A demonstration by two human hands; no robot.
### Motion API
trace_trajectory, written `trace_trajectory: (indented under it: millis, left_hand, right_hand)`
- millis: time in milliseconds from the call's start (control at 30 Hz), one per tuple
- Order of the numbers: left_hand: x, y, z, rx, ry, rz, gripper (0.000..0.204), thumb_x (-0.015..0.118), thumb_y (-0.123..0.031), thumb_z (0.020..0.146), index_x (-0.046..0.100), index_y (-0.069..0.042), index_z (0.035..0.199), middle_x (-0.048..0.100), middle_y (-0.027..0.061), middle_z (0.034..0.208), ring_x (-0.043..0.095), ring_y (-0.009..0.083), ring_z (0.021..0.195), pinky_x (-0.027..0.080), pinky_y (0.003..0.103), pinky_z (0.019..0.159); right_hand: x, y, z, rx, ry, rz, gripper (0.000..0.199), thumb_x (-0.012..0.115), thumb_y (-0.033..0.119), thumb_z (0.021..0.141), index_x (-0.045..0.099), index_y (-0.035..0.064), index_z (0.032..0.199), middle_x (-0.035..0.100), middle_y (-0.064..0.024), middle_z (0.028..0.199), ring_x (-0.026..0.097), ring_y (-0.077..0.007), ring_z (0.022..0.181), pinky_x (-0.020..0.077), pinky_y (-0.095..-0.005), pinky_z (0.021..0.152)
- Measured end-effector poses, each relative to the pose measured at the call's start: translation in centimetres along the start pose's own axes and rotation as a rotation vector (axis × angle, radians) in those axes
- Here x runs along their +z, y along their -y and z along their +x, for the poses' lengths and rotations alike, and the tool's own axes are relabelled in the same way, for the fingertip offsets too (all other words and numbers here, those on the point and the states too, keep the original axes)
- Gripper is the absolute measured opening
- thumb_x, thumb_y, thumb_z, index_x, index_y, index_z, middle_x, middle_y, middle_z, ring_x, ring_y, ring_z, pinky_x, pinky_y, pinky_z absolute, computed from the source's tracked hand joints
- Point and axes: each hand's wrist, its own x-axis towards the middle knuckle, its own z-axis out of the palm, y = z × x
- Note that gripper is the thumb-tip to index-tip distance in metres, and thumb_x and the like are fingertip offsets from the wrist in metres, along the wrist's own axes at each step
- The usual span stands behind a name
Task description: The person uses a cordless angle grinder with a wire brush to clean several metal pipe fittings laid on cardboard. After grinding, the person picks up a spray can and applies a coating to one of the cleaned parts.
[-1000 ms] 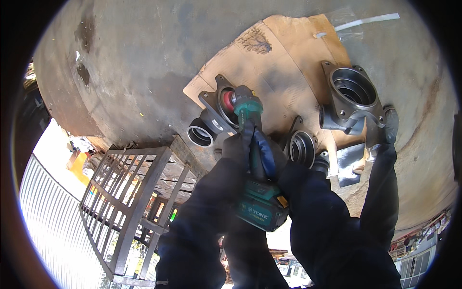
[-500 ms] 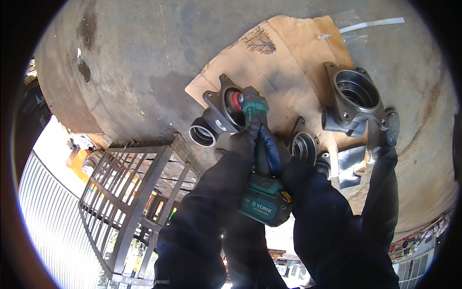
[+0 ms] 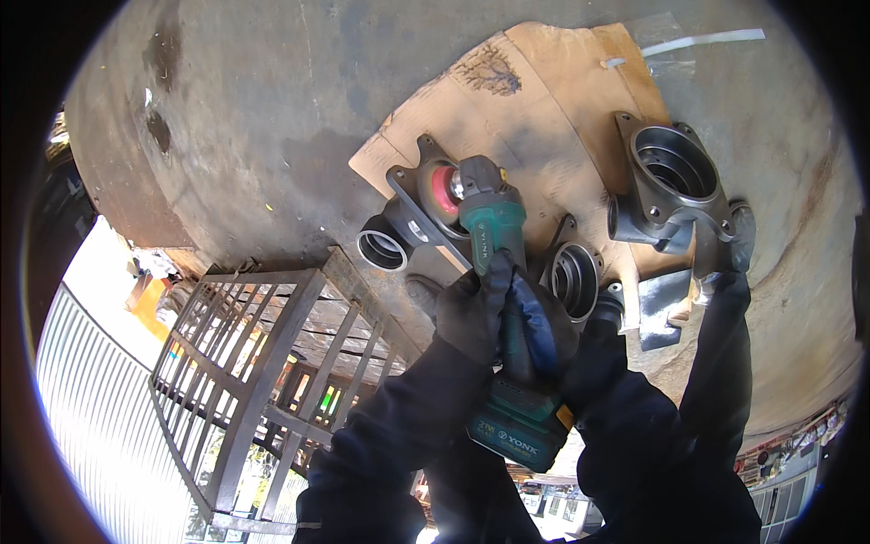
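My gloved left hand point(image 3: 467, 317) is closed round the front of the handle of a green cordless angle grinder point(image 3: 496, 225). My right hand point(image 3: 553, 331), in a dark and blue glove, grips the same handle from the right. The grinder's red disc point(image 3: 444, 189) sits at the round opening of a dark metal casting point(image 3: 408, 216); whether it touches the metal I cannot tell. This casting lies on the left part of a cardboard sheet point(image 3: 544, 118), its side port facing toward me.
A second casting point(image 3: 675, 172) stands at the right beside my shoe point(image 3: 741, 238). Another flanged casting point(image 3: 574, 276) lies just right of the grinder. A barred metal frame point(image 3: 245, 390) is at the lower left, and a white strip point(image 3: 707, 42) lies at the far right.
The grinder has tilted and been drawn toward me, its battery end moving down and right. More of the red disc shows at the casting's opening. Both hands keep their hold.
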Motion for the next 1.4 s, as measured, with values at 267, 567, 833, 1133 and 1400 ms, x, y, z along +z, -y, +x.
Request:
trace_trajectory:
  millis: [267,567,833,1133,1400]
  left_hand:
    - [-2.4,-3.7,1.2,0.205,-0.082,-0.046,0.059,0.081,-0.054,0.098,0.076,0.002,0.114,0.073,0.0013,0.095,0.065,0.0092,0.082,0.053,0.026,0.075]
    - [0.9,-5.8,1.6,0.192,-0.101,-0.137,0.061,0.080,-0.058,0.097,0.077,0.001,0.112,0.072,0.0004,0.090,0.062,0.0089,0.078,0.050,0.027,0.070]
    - [0.4,-4.4,11.0,0.146,-0.109,0.131,0.070,0.078,-0.063,0.095,0.080,0.005,0.106,0.075,0.0103,0.086,0.065,0.0171,0.079,0.053,0.036,0.075]
    - [-0.9,-6.6,10.1,0.120,-0.153,0.076,0.064,0.082,-0.059,0.095,0.078,0.004,0.109,0.072,0.0040,0.086,0.063,0.0127,0.078,0.052,0.032,0.072]
    - [3.8,-2.1,-1.1,0.286,0.021,0.204,0.046,0.070,-0.047,0.105,0.077,-0.003,0.116,0.076,0.0130,0.089,0.072,0.0174,0.081,0.055,0.034,0.075]
  right_hand:
    - [6.0,2.7,1.8,-0.051,0.107,-0.484,0.046,0.049,0.041,0.118,0.059,0.0079,0.148,0.071,-0.0055,0.118,0.069,-0.0131,0.100,0.0565,-0.0314,0.091]
    - [2.0,5.8,4.4,-0.244,0.247,-0.709,0.047,0.049,0.044,0.116,0.061,0.0066,0.142,0.073,-0.0102,0.108,0.071,-0.0163,0.088,0.0568,-0.0338,0.077]
    - [-2.6,5.2,13.8,-0.481,0.204,-0.835,0.054,0.050,0.051,0.115,0.057,0.0088,0.148,0.073,-0.0103,0.119,0.073,-0.0202,0.099,0.0625,-0.0366,0.086]
    - [0.9,6.2,13.7,-0.139,0.242,-0.604,0.052,0.051,0.047,0.116,0.058,0.0057,0.147,0.072,-0.0103,0.122,0.071,-0.0191,0.106,0.0601,-0.0353,0.093]
    - [-3.4,2.0,-2.1,-0.570,0.017,-0.978,0.045,0.042,0.030,0.121,0.052,0.0036,0.156,0.064,-0.0080,0.142,0.062,-0.0163,0.128,0.0501,-0.0327,0.110]
